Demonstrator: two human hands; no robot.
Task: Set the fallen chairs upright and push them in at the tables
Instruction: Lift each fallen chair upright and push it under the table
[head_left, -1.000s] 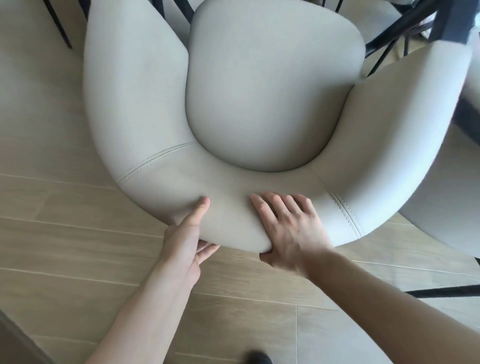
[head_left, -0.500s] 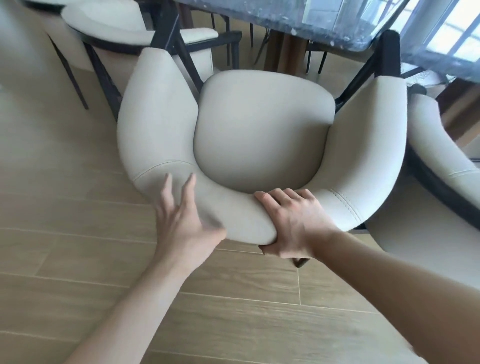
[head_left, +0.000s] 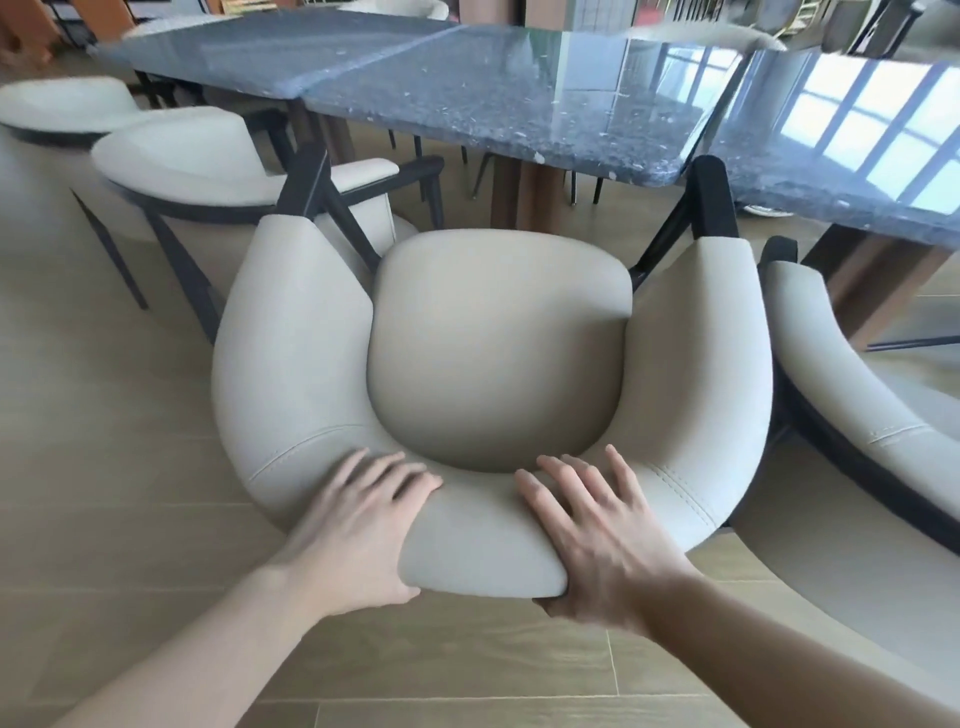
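My left hand (head_left: 358, 530) and right hand (head_left: 597, 540) both clasp the curved backrest of the cream chair (head_left: 493, 353), fingers spread over its top edge and thumbs tucked under the rim. The chair stands upright at 12 o'clock from me, its black-framed arm ends just short of the dark stone table (head_left: 519, 98). Other cream chairs sit at 10 o'clock (head_left: 208, 156) and 3 o'clock (head_left: 852, 395) on the wood floor (head_left: 104, 467).

Left hand (head_left: 358, 535) now gripping chair back (head_left: 483, 545), chair nearer table (head_left: 498, 98)
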